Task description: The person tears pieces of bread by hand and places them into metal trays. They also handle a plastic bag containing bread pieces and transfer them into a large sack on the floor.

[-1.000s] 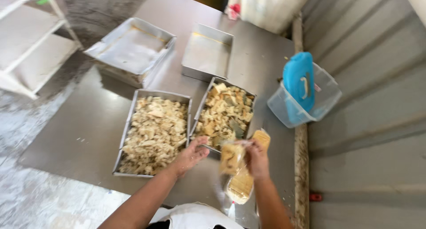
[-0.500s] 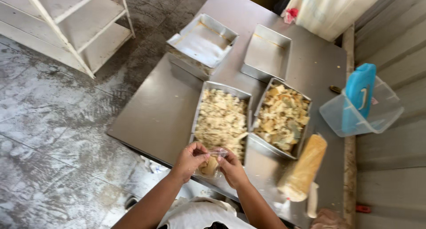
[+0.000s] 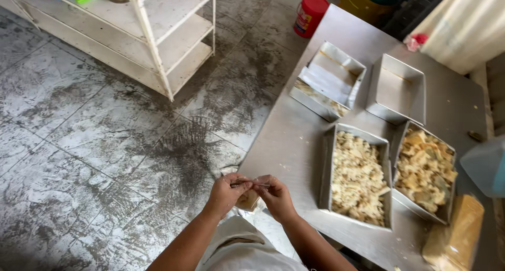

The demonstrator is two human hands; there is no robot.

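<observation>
My left hand (image 3: 227, 191) and my right hand (image 3: 275, 195) meet at the near left corner of the steel table (image 3: 294, 139). Together they pinch the top of a small clear bag (image 3: 247, 199) with pale food in it, which hangs below my fingers. Just to the right stands a metal tray (image 3: 357, 177) full of pale crumbled food. Beside it another tray (image 3: 425, 168) holds larger yellowish pieces.
Two more metal trays (image 3: 327, 79) (image 3: 397, 88) stand at the table's far side. A long filled bag (image 3: 456, 235) lies at the near right, by a clear plastic tub (image 3: 486, 166). A white shelf rack (image 3: 152, 34) and a red container (image 3: 310, 14) stand on the floor.
The view has swung left, showing more floor. My hands stay together on the small bag and have shifted to the table's left corner.
</observation>
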